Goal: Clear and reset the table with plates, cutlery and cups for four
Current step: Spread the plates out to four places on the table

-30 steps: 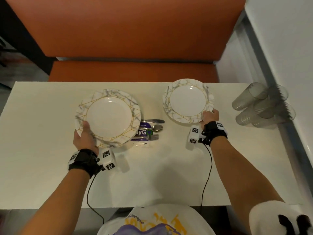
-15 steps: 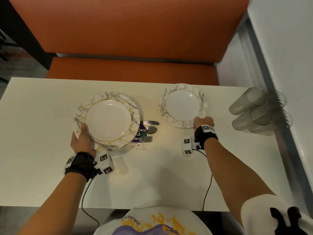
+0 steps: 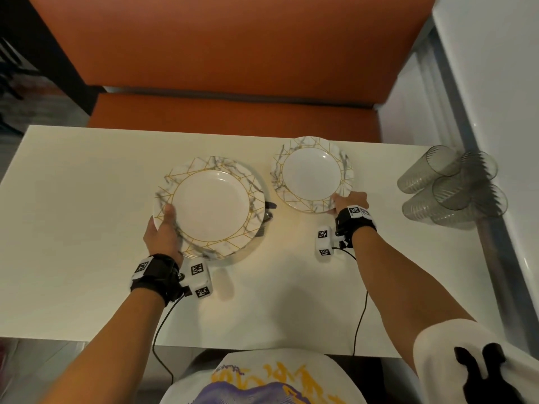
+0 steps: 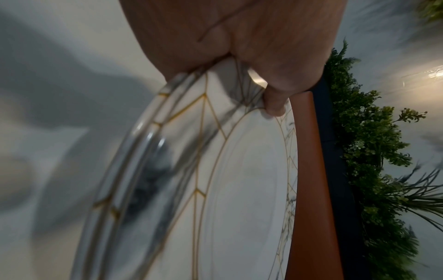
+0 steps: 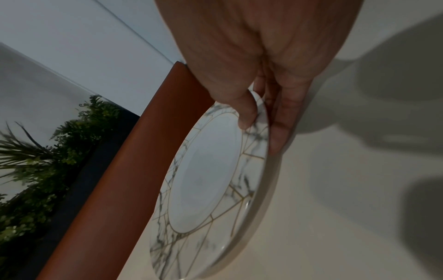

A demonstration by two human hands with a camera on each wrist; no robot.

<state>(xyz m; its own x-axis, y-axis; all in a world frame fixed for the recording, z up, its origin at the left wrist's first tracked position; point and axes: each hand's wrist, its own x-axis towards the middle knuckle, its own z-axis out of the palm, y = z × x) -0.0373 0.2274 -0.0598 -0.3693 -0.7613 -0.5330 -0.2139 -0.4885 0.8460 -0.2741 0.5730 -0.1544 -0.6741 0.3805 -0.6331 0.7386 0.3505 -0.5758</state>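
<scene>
From the head view, a cream worktop (image 3: 87, 228) stands before an orange upholstered bench (image 3: 233, 53), with a white wall ledge (image 3: 495, 141) along its right side. Four clear tumblers (image 3: 449, 188) lie on their sides in a pile at the worktop's right edge, well apart from the plates. The left hand (image 3: 162, 231) grips the near-left rim of the large marbled plate (image 3: 210, 205), thumb on top; cutlery (image 3: 267, 214) peeks out from under its right rim, mostly hidden. The right hand (image 3: 348, 201) pinches the near rim of the smaller marbled plate (image 3: 312, 174).

From the left wrist, the thumb (image 4: 275, 102) presses on the large plate's rim, with a second rim showing beneath it; artificial greenery (image 4: 374, 151) runs behind the bench.

From the right wrist, the fingers (image 5: 278, 132) curl under the smaller plate's edge, thumb above, over the worktop.
</scene>
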